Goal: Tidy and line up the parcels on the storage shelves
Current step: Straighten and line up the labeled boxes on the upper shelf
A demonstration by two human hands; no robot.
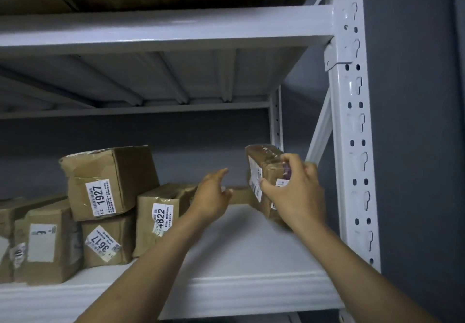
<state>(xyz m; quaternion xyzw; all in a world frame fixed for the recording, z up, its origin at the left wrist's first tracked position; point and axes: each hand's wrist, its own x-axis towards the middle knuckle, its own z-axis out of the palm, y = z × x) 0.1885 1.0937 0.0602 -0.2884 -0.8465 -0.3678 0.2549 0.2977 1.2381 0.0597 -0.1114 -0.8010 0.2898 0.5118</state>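
At the right end of the middle shelf (251, 247), close to the white upright post (352, 146), the right hand (297, 192) grips a small taped parcel (261, 169), thumb on its labelled face and fingers curled over its top and far side. It stands on end, tilted a little, and its blurred lower edge leaves it unclear whether it rests on the board. That grip looks suited to turning the label outward. The left hand (214, 194) reaches forward beside it, fingers loosely spread and holding nothing, with its fingertips near a flat brown parcel (239, 195) lying at the back; whether they touch cannot be made out. It seems placed to steady that one or draw it forward. To the left the other parcels are bunched: parcel 4822 (161, 217) stands just beside parcel 3617 (108, 242), parcel 1927 (108, 184) sits askew on top of them, and a blank-labelled parcel (45, 244) stands further left. The bare board between this heap and the held parcel is probably where a row should form.
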